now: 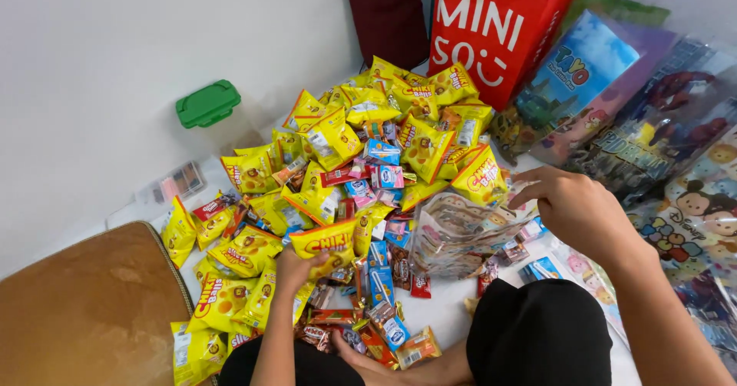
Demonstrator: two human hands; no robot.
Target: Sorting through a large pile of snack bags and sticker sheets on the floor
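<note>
Leftmost, a brown cushion (92,309) lies on the floor, with a green-lidded clear box (208,103) beyond it against the white wall. Next, the left hand (295,267) is closed on a yellow snack packet (328,241), lifted just over the heap of yellow packets (368,140) and small sweets (376,301). Further right, the right hand (572,205) pinches the rim of a clear printed bag (457,236), holding its mouth open beside the heap. Behind stands a red paper bag (491,29); cartoon-printed plastic bags (675,148) lie rightmost.
</note>
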